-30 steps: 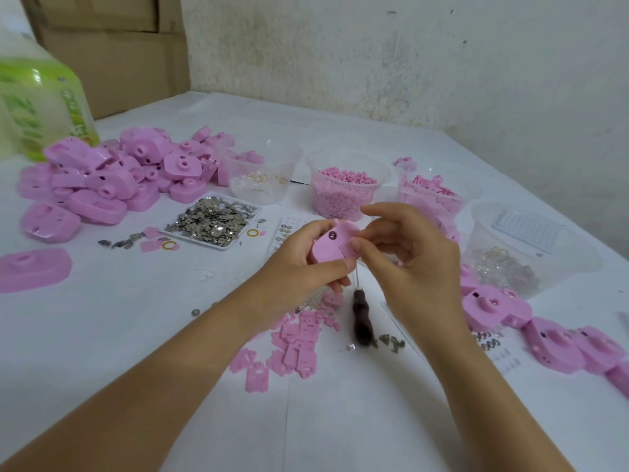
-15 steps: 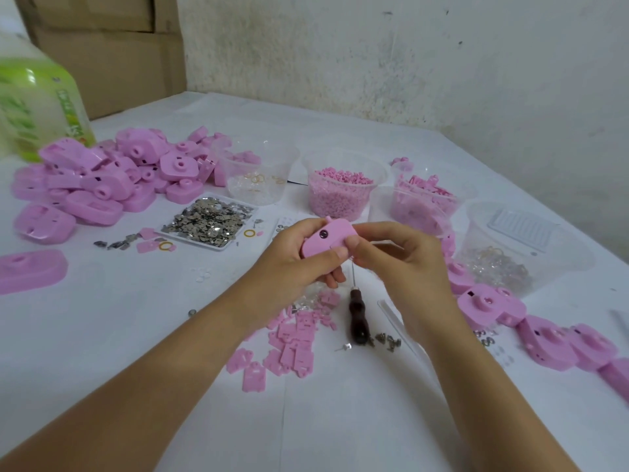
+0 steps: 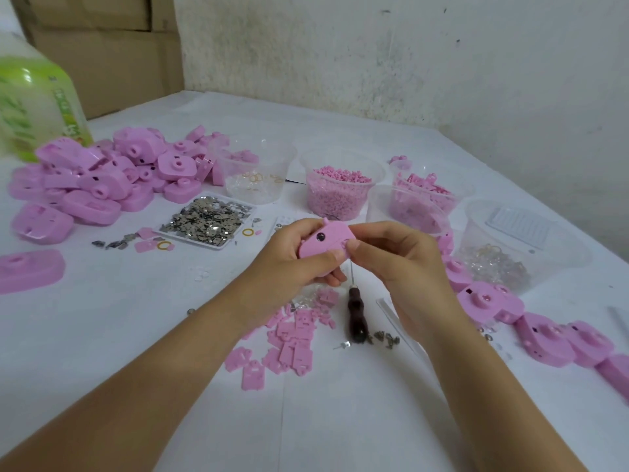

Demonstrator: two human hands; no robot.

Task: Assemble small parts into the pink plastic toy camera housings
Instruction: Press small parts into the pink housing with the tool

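My left hand (image 3: 292,258) grips a pink camera housing (image 3: 323,241) above the middle of the table, its dark round hole facing me. My right hand (image 3: 398,267) pinches the housing's right end with thumb and forefinger; any small part under the fingertips is hidden. Flat pink plates (image 3: 289,342) lie scattered below my hands. A dark-handled awl (image 3: 355,311) lies on the table beside them, near a few small metal screws (image 3: 386,338).
A heap of pink housings (image 3: 98,178) fills the far left, more housings (image 3: 544,335) line the right. A tray of metal bits (image 3: 207,221), tubs of rings (image 3: 255,175), pink pellets (image 3: 340,192), pink clips (image 3: 425,195) and clear parts (image 3: 503,247) stand behind. A green bottle (image 3: 30,100) stands far left.
Both hands have lowered slightly with the housing, and it has tilted so its long side faces me. My right fingers stay pinched at its right end.
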